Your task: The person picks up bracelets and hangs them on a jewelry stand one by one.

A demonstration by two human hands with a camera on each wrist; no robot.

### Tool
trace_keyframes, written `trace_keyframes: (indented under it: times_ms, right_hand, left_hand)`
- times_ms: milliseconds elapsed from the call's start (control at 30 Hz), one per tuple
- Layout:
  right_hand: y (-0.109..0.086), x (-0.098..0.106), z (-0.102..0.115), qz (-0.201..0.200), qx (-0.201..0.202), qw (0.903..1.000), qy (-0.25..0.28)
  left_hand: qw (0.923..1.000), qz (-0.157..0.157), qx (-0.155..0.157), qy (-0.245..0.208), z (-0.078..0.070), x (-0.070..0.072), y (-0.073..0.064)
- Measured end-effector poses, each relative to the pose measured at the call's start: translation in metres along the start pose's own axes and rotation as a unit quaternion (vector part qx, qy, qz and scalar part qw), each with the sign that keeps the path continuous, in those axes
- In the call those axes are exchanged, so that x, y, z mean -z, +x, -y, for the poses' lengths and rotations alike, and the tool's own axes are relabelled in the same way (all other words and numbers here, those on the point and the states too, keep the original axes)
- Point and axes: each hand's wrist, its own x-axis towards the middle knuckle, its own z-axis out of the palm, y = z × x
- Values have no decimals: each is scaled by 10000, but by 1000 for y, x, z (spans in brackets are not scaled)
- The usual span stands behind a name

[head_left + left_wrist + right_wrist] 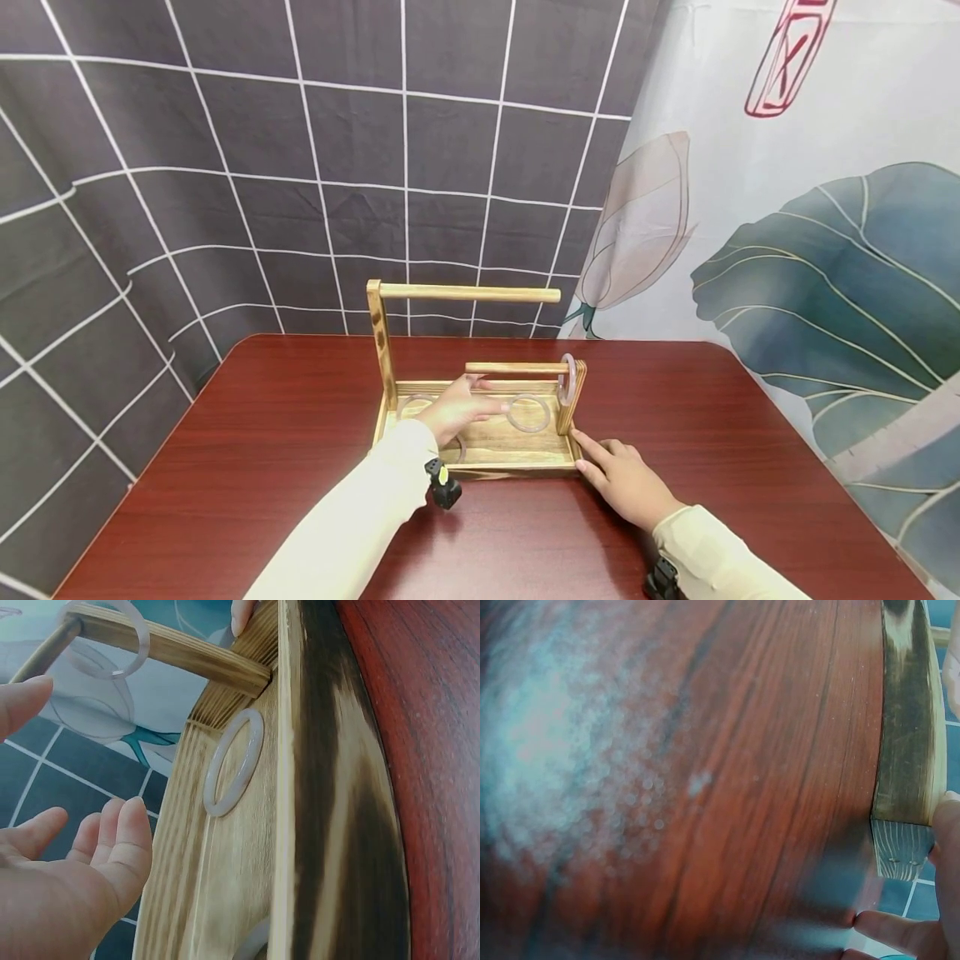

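Observation:
A wooden stand [517,454] with a shallow tray base and two horizontal rods stands on the table. My left hand [461,408] hovers over the tray with loosely bent fingers and nothing between them. One pale translucent bangle [572,382] hangs on the lower rod, close to its right post. Inside the tray lie a bangle [528,429] to the right of my left hand, one bangle [405,402] at the left and another bangle [462,452] near the front, the last two partly hidden by that hand. My right hand [622,479] touches the tray's right end with extended fingers.
The upper rod [472,292] extends rightward from a tall left post [382,350]. The red-brown table [285,417] surrounds the stand. Behind it hang a dark gridded cloth [360,208] and a pale cloth [720,108] with painted leaves.

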Motion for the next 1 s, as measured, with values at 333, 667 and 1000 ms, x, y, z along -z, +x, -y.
trace_keyframes:
  times_ms: [333, 667, 1000]
  right_hand:
    - [0, 0, 1, 23, -21, 10000, 28]
    - [0, 1, 2, 56, -62, 10000, 28]
    - [-1, 2, 3, 43, -44, 10000, 32]
  left_hand:
    - [9995, -130, -70, 292, -3, 9, -6]
    - [9988, -207, -45, 447, -5, 15, -11]
    - [9968, -203, 73, 770, -7, 22, -15]
